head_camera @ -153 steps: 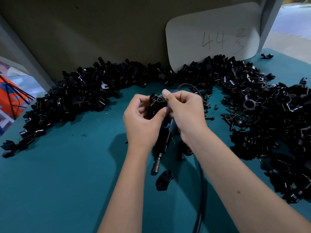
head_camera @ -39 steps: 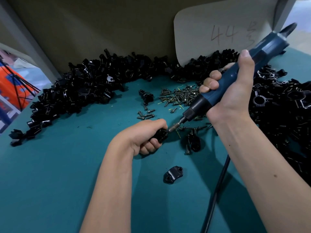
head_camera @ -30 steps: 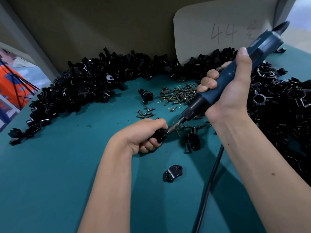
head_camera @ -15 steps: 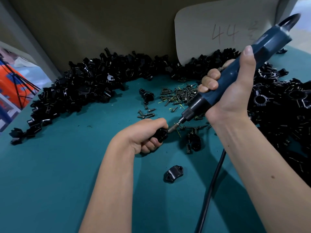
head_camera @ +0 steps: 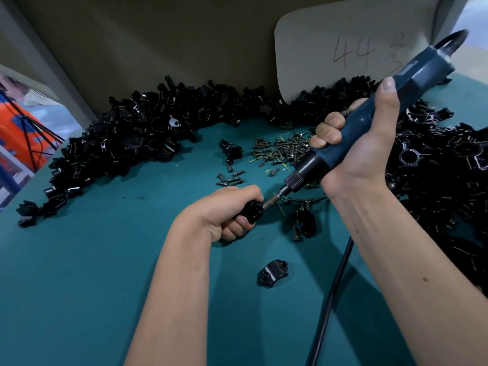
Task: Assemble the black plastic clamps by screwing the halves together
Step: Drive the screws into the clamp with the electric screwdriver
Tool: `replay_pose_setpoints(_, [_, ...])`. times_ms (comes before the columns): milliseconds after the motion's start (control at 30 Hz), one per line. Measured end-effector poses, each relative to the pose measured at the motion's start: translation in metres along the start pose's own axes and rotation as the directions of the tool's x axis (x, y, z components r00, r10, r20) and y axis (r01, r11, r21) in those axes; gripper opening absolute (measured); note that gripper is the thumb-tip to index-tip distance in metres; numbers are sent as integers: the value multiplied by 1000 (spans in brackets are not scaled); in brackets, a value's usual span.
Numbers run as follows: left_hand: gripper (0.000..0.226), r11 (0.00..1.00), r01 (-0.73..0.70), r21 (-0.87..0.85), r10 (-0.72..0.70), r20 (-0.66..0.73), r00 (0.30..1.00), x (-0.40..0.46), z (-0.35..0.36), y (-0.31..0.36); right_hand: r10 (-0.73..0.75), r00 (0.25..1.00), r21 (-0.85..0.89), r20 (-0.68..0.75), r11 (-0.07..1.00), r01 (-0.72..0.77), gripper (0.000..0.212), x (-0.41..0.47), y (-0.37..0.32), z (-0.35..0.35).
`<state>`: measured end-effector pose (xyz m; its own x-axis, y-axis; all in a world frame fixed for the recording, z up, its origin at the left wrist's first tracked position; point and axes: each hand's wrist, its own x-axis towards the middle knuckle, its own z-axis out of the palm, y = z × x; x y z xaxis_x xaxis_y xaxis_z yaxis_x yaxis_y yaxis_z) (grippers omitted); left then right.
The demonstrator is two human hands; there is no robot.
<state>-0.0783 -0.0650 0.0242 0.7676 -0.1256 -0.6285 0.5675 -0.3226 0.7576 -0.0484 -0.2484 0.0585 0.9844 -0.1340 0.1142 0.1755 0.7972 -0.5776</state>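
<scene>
Two hands are working over a teal surface (head_camera: 79,273): the left hand (head_camera: 227,210) is gripping a black clamp (head_camera: 249,211) near its middle, the right hand (head_camera: 361,143) is wrapping around an electric screwdriver (head_camera: 369,120) whose bit is touching it. Clamp-part heaps (head_camera: 137,133) are lining a beige back wall (head_camera: 158,35), where a card marked 44 (head_camera: 343,48) is leaning.

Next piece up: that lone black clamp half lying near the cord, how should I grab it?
Come from above and pinch the clamp half across its narrow middle, between the two screw holes. It lies flat on the mat, arched side up, ears at each end, clear of the cord.
</scene>
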Motion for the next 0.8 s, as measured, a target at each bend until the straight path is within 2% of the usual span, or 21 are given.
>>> replay_pose_setpoints(800, [29, 1000, -7, 4, 7, 7, 1000, 1, -2, -1, 18, 999, 20, -48, 1000, -17, 41, -2, 3, 0])
